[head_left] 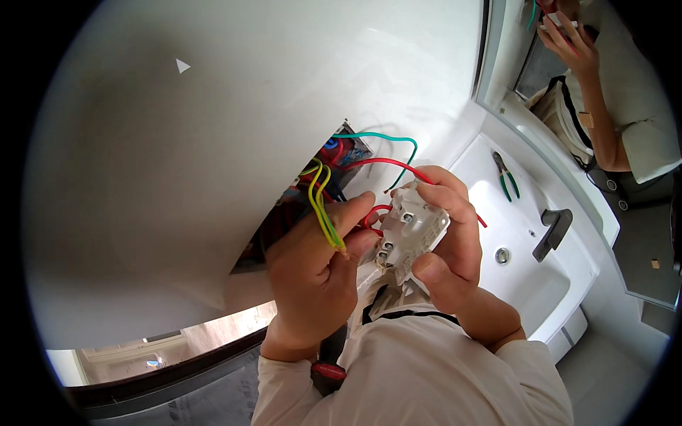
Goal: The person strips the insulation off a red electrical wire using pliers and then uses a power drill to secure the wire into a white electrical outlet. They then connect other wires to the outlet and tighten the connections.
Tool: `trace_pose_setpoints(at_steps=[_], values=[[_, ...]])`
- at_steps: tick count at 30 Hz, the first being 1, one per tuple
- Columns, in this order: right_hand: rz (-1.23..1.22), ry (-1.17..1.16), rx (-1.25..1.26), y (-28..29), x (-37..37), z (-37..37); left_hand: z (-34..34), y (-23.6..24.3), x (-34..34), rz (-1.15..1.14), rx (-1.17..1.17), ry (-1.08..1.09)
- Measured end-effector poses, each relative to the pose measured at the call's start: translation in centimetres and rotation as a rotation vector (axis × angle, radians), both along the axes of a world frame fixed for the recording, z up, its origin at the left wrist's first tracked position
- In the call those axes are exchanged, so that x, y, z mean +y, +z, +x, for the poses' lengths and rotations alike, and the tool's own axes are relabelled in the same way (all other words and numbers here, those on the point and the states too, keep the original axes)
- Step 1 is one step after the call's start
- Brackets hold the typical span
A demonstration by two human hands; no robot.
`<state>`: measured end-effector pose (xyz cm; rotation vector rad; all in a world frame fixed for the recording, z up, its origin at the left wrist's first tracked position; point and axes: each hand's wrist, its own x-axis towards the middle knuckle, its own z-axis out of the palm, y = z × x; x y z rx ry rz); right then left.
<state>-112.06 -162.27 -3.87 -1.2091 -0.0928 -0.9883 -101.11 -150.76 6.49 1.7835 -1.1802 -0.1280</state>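
Observation:
In my right hand (455,241) is a white wall socket or switch module (419,231), gripped by its edges with its back and metal screw terminals showing. Close to its left side, my left hand (309,284) pinches a short looped red wire (374,211) that runs to the module. The wire's ends are partly hidden by the fingers. A yellow-green wire pair (323,213) with bare twisted copper hangs over the left hand. From an opened wall box (352,145) come a loose green wire (408,140) and a longer red wire (387,161) passing behind the right hand.
A white washbasin (490,206) stands at the right, with green-handled pliers (506,177) lying in it and a dark tap (553,234) at its side. A mirror (604,92) reflects me. The pale wall panel (177,177) fills the left. A red-and-black object (329,370) is by my left sleeve.

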Motion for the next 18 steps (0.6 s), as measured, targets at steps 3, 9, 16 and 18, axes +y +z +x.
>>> trace_pose_setpoints(at_steps=[3, 9, 16, 18], values=[[-0.027, -0.001, 0.007, 0.0, -0.3, 0.0, 0.3, -0.1, -0.3, -0.007, 0.027, -0.026], [-0.008, -0.019, -0.01, 0.4, 0.1, 0.9, 1.0, 0.0, -0.4, 0.01, 0.097, -0.077], [-0.05, -0.025, -0.068, 0.4, 0.8, 2.0, 1.5, 0.8, -0.1, 0.05, 0.179, -0.096], [-0.043, -0.045, -0.025, 0.3, 1.0, 2.1, 1.5, -0.1, -0.1, 0.039, 0.113, -0.078]])
